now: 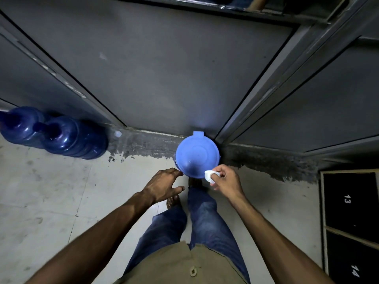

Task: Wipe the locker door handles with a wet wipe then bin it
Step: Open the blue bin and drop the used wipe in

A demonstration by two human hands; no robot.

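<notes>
Blue water jugs stand well left of the lidded bin, bare floor between. Left hand, fingers loose, reaches the bin's near-left rim. Right hand pinches the wet wipe over its near-right rim. Numbered lockers far right.

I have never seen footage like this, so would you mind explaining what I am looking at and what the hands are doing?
There is no machine here: one wide-angle camera sits on a person's head and looks down, so you see their own arms, jeans and feet. The right hand pinches a crumpled white wet wipe just above the closed round blue plastic bin lid. The left hand is empty, fingers spread, reaching toward the lid's edge. The bin stands on the pale floor against grey metal locker doors. Two large dark blue water bottles stand to the left.
</notes>
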